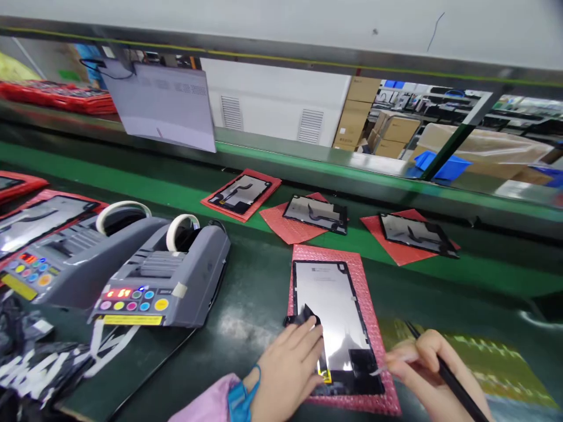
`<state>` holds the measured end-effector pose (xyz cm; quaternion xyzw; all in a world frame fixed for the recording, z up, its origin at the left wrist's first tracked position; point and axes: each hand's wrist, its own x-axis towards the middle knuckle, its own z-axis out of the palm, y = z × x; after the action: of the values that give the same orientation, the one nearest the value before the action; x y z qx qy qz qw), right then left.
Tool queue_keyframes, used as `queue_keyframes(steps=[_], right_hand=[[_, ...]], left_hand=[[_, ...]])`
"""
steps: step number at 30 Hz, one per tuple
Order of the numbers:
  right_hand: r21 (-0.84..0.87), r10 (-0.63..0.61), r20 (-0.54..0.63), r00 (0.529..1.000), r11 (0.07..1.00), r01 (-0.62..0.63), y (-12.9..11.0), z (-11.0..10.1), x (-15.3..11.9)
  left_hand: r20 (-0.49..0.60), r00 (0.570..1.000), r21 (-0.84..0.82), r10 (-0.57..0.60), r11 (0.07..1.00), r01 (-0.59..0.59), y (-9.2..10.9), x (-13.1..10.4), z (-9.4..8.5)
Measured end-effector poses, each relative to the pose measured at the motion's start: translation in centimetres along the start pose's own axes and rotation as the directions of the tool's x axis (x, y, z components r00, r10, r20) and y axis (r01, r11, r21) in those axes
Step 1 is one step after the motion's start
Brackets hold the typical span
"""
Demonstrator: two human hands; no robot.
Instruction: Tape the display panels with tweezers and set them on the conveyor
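A display panel (pixel 329 299) with a silvery back and black edges lies on pink bubble wrap (pixel 363 281). My left hand (pixel 290 366) rests flat on the panel's left side, fingers stretched over a black flex cable (pixel 304 315). Beside the panel's lower right corner, my right hand (pixel 435 372) is closed round a black pen-like tool (pixel 455 384). A small pale strip (pixel 378 370) shows between its thumb and forefinger, reaching over the panel's black corner.
Two grey tape dispensers (pixel 165 275) stand at the left, with loose strips (pixel 30 363) in front. Three more panels (pixel 316 212) lie on pink sheets along the back. A yellowish film sheet (pixel 505 366) lies at the right. A shelf edge (pixel 281 55) crosses above.
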<state>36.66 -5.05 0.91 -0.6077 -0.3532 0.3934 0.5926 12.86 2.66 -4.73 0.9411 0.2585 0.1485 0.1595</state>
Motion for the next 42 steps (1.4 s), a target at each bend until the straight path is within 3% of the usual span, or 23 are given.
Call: queue_keyframes(steps=[3,6,10,18,24,31,42], right_hand=[[-0.014,0.037,0.009,0.999,0.999,-0.037,1.2,0.3,0.6],[-0.027,0.057,0.029,0.998,0.998,-0.056,2.6,0.4,1.3],[-0.045,0.132,0.208,0.969,0.991,-0.125,3.6,1.3,2.9],[-0.171,0.160,0.468,0.869,0.981,-0.088,2.9,7.3,7.3],[-0.225,0.072,0.459,0.885,0.974,0.037,4.6,8.5,8.7],[-0.258,0.021,0.459,0.888,0.960,0.110,5.3,8.6,8.8],[-0.238,0.024,0.460,0.887,0.966,0.098,5.4,8.5,8.7]], left_hand=[[-0.007,0.996,0.098,0.091,0.991,-0.090,-2.2,1.6,-0.7],[-0.027,0.986,0.097,0.163,0.982,-0.160,-4.3,2.7,-0.8],[-0.043,0.978,0.047,0.203,0.978,-0.201,-6.0,3.6,-1.2],[-0.142,0.980,-0.014,0.140,0.990,-0.144,-6.7,4.0,-1.4],[-0.141,0.988,-0.052,0.068,0.996,-0.076,-7.2,4.0,-1.9],[-0.056,0.994,-0.090,0.096,0.991,-0.101,-8.3,3.6,-2.0],[-0.003,0.985,-0.087,0.172,0.981,-0.171,-8.8,3.5,-2.4]])
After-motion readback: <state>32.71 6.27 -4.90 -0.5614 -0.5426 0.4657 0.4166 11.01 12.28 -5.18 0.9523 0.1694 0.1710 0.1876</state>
